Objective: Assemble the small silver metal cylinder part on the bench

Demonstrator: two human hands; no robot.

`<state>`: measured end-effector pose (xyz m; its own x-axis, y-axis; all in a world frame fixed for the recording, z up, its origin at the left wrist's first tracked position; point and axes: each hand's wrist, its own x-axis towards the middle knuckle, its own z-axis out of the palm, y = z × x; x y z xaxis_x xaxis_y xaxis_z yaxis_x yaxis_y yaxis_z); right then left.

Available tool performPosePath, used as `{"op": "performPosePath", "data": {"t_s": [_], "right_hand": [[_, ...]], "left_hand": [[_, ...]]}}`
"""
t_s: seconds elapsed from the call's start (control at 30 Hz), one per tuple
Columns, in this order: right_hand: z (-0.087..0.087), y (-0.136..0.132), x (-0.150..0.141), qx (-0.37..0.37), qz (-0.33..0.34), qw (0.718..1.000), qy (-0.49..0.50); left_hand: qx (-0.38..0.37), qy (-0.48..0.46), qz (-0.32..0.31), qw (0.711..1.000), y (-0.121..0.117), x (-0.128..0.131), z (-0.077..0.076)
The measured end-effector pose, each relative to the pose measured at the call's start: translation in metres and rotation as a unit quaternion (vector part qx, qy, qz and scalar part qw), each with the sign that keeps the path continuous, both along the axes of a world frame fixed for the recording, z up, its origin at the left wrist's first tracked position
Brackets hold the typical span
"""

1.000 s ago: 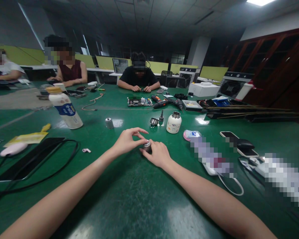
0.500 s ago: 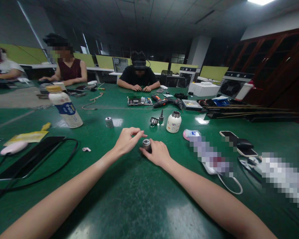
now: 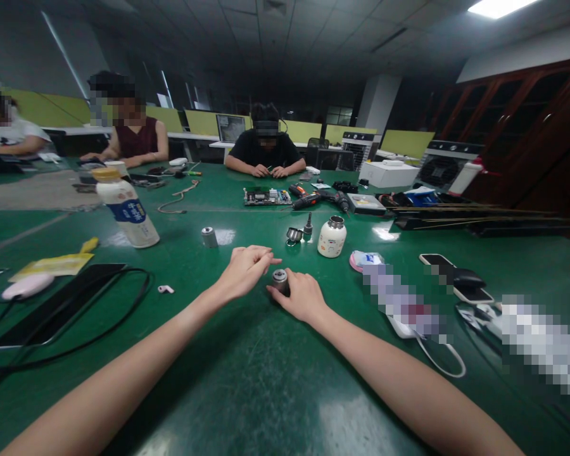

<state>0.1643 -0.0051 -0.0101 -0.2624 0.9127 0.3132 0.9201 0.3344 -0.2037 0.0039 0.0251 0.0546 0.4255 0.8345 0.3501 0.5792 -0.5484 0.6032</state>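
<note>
My right hand [image 3: 304, 295] is wrapped round a small electric motor [image 3: 280, 278], a silver cylinder standing upright on the green table, its round end face upward. My left hand [image 3: 247, 269] hovers just to the left of it, fingers bent and one fingertip stretched out over the motor's near-left side. Nothing shows in the left fingers; whether that fingertip touches the motor I cannot tell. A second, similar motor [image 3: 209, 237] stands farther back on the left. Beyond my right hand are a steel cup-like lid [image 3: 294, 235], a dark stepped metal piece [image 3: 308, 227] and a cream flask [image 3: 332, 237].
To the left are a milk bottle [image 3: 130, 212], a dark tablet [image 3: 59, 304] with a black cable and an earbud [image 3: 166, 289]. A circuit board [image 3: 266, 196] and power drills [image 3: 308, 201] lie farther back. Phones and a mouse [image 3: 468, 277] sit right. Co-workers sit across the table.
The left hand's fingers have drawn slightly closer together, with one fingertip still pointing at the motor. The right hand keeps its hold. The view has tilted up slightly.
</note>
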Motion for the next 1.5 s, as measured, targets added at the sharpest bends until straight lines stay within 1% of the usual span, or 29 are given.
{"op": "performPosePath", "data": {"t_s": [0.13, 0.2, 0.27, 0.4, 0.47, 0.53, 0.7, 0.8, 0.87, 0.93, 1.0, 1.07, 1.13, 1.2, 1.27, 1.37, 1.43, 1.5], "right_hand": [[0.0, 0.0, 0.001, -0.009, 0.008, 1.0, 0.005], [0.0, 0.0, 0.001, -0.011, 0.009, 1.0, 0.006], [0.0, 0.0, 0.001, -0.009, 0.009, 1.0, 0.007], [0.0, 0.0, 0.0, -0.011, 0.005, 1.0, 0.004], [0.001, 0.0, 0.0, -0.014, 0.003, 1.0, 0.001], [0.001, 0.0, 0.0, -0.015, 0.002, 1.0, -0.002], [0.001, 0.0, 0.0, -0.015, 0.004, 1.0, -0.001], [0.001, 0.0, 0.0, -0.022, 0.005, 1.0, 0.001], [0.002, 0.0, 0.0, -0.028, 0.007, 1.0, 0.002], [0.003, 0.0, 0.001, -0.03, 0.01, 1.0, 0.005], [0.004, -0.001, 0.001, -0.03, 0.011, 0.999, 0.006], [0.005, -0.001, 0.001, -0.031, 0.008, 0.999, 0.006], [0.005, -0.001, 0.001, -0.031, 0.006, 0.999, 0.007], [0.005, -0.002, 0.001, -0.029, 0.006, 1.0, 0.011], [0.005, -0.002, 0.001, -0.028, 0.006, 1.0, 0.012], [0.004, -0.002, 0.001, -0.027, 0.004, 1.0, 0.01], [0.004, -0.002, 0.0, -0.026, 0.003, 1.0, 0.009], [0.004, -0.002, 0.0, -0.026, 0.003, 1.0, 0.011]], "left_hand": [[-0.011, -0.001, -0.066, 0.998, -0.001, 0.0, -0.002], [-0.018, 0.004, -0.083, 0.996, -0.001, 0.0, -0.004], [-0.009, 0.011, -0.077, 0.997, 0.0, 0.0, -0.006], [0.03, 0.005, -0.025, 0.999, -0.001, 0.003, -0.009], [0.044, -0.009, -0.011, 0.999, -0.002, 0.004, -0.01], [0.058, -0.008, -0.008, 0.998, -0.002, 0.005, -0.01], [0.088, 0.028, 0.002, 0.996, -0.003, 0.005, -0.013], [0.084, 0.023, -0.018, 0.996, -0.004, 0.006, -0.017], [0.077, 0.003, -0.028, 0.997, -0.005, 0.008, -0.02], [0.062, -0.028, -0.019, 0.998, -0.005, 0.009, -0.022], [0.032, -0.062, -0.001, 0.998, -0.004, 0.01, -0.023], [-0.014, -0.092, 0.002, 0.996, -0.001, 0.008, -0.021], [-0.075, -0.112, -0.03, 0.99, 0.003, 0.005, -0.017], [-0.134, -0.116, -0.08, 0.981, 0.006, 0.0, -0.011], [-0.171, -0.108, -0.116, 0.972, 0.009, -0.003, -0.007], [-0.17, -0.101, -0.121, 0.973, 0.009, -0.005, -0.006], [-0.14, -0.099, -0.105, 0.98, 0.008, -0.004, -0.009], [-0.092, -0.088, -0.076, 0.989, 0.006, -0.002, -0.012]]}}
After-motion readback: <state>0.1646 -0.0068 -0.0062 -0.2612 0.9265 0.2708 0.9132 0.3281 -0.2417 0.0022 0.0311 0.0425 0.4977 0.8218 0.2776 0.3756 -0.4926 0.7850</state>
